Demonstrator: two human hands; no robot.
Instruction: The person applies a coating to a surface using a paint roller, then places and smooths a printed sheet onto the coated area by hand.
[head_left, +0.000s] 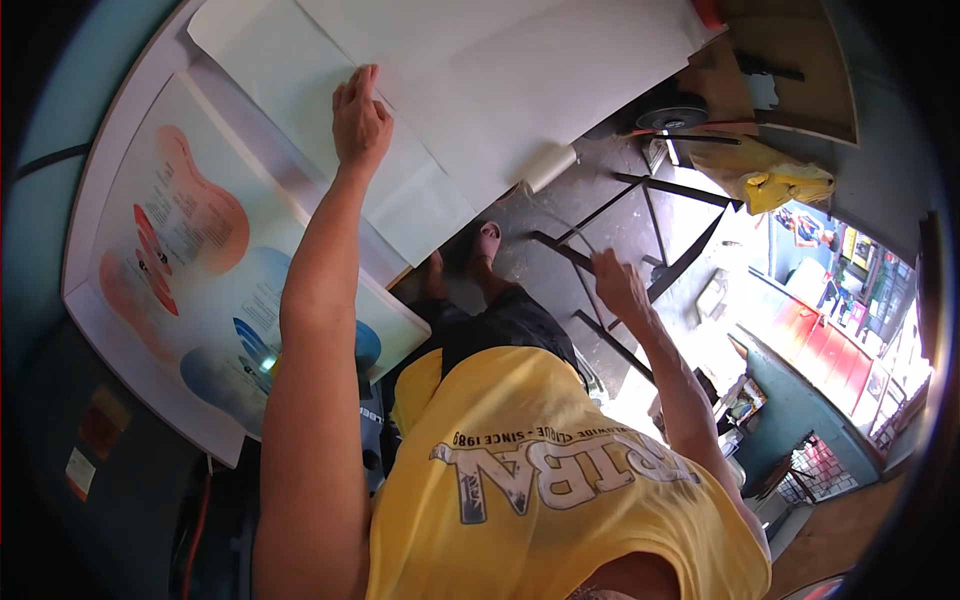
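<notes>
My left hand (362,125) rests on a large white sheet (500,90) that covers the table top. Its fingers are stretched forward and touch the sheet beside a long straight line running across it. My right hand (620,287) is in the air past the table's near edge, with its fingers curled closed. A thin dark line shows by its fingertips, and whether it is held cannot be made out. Left of my left arm lies a printed panel (180,250) with orange and blue rounded shapes and small text.
A white roll (550,168) sticks out at the table's edge. Dark metal frames (680,190) stand on the grey floor to the right. Beyond them are a yellow bag (765,180), a black round object (672,112) and a bright doorway with a red panel (810,325).
</notes>
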